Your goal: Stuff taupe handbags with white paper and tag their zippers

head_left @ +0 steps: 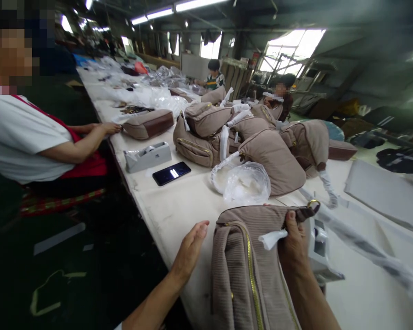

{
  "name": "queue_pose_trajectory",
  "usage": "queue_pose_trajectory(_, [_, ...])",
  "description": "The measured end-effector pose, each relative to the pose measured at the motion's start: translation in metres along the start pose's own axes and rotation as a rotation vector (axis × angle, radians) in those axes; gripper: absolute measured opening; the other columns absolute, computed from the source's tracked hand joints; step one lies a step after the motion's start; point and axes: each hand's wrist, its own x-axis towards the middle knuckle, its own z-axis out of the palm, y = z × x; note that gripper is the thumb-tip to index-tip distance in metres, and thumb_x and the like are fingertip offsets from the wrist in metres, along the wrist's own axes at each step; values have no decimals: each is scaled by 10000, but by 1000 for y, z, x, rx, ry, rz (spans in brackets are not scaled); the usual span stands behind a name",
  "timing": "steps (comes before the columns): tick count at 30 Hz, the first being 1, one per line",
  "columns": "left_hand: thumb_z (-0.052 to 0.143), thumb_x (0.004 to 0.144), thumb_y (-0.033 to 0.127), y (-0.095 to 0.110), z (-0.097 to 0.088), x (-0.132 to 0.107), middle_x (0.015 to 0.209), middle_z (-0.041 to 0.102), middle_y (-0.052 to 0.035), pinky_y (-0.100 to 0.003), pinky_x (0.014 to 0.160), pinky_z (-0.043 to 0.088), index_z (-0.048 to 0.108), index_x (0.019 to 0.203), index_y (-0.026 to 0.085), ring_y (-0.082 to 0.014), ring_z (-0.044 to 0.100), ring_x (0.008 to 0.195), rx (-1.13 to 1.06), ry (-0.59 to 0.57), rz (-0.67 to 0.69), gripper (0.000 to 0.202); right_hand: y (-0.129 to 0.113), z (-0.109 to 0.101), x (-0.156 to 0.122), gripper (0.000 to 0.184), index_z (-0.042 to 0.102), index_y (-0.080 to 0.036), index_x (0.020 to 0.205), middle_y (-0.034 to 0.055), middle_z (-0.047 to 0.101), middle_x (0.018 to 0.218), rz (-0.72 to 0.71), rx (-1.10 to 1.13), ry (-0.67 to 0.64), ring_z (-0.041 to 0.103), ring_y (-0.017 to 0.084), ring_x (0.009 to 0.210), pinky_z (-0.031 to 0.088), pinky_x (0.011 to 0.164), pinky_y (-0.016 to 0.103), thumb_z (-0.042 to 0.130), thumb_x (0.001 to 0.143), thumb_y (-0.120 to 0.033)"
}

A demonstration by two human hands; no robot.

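Observation:
A taupe corduroy bag [264, 275] with a gold zipper stands tilted at the near edge of the table. My right hand [294, 245] grips its upper right side, the thumb lying near a strip of white tissue [272, 238] and a dark tab with a gold ring [313, 203]. Left of the bag, my left hand [192, 250] is held in the air, fingers stretched out together and apart from the fabric. Behind my right wrist sits a grey tape dispenser [320, 247], partly hidden by the bag and my arm.
Several similar bags [273, 160] are heaped ahead, beside a clear plastic bag [247, 182]. A black phone [172, 173] and another tape dispenser [147, 157] lie near the left table edge. A co-worker [48, 137] sits at left, hands at a bag [148, 123]. Grey sheets [387, 192] lie right.

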Motion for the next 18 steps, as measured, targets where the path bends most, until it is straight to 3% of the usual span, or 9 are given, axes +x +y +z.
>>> queue_pose_trajectory(4, [387, 901, 527, 22, -20, 24, 1306, 550, -95, -380, 1029, 359, 569, 1190, 178, -241, 461, 1243, 16, 37, 100, 489, -5, 22, -3, 355, 677, -195, 830, 110, 711, 881, 42, -16, -238, 656, 310, 909, 537, 744, 447, 623, 737, -532])
queue_pose_trajectory(7, [427, 888, 512, 30, -23, 27, 1261, 578, -102, -362, 990, 395, 567, 1181, 162, -241, 512, 1179, 82, -5, 128, 477, -13, 25, -5, 326, 688, -226, 841, 96, 709, 938, 2, -40, -368, 651, 308, 916, 539, 727, 445, 634, 730, -528])
queue_pose_trajectory(10, [451, 894, 446, 33, -16, 9, 1184, 616, -92, -322, 981, 390, 584, 1157, 160, -219, 545, 1116, 260, -90, 167, 410, -15, 22, -8, 302, 688, -217, 841, 95, 711, 931, -26, -11, -341, 664, 288, 865, 540, 711, 427, 617, 762, -500])
queue_pose_trajectory(13, [421, 912, 411, 39, -12, -14, 1050, 643, -67, -295, 920, 407, 622, 1049, 180, -199, 574, 1007, 453, -72, 222, 336, -8, 25, -13, 353, 676, -178, 875, 114, 711, 902, -11, 38, -200, 674, 271, 811, 542, 689, 400, 580, 792, -507])
queue_pose_trajectory(16, [476, 878, 443, 48, -22, -20, 789, 608, -6, -246, 706, 442, 588, 851, 194, -154, 565, 755, 468, -21, 188, 275, 11, 40, -18, 477, 632, -148, 984, 141, 698, 968, 39, 102, -93, 674, 264, 851, 539, 740, 404, 441, 853, -565])
queue_pose_trajectory(18, [532, 835, 458, 52, -34, -13, 631, 523, 41, -198, 542, 391, 512, 757, 192, -106, 484, 582, 371, -9, 100, 277, 30, 53, -21, 600, 591, -121, 1082, 161, 682, 1029, 91, 49, -103, 668, 261, 893, 534, 779, 411, 279, 894, -598])
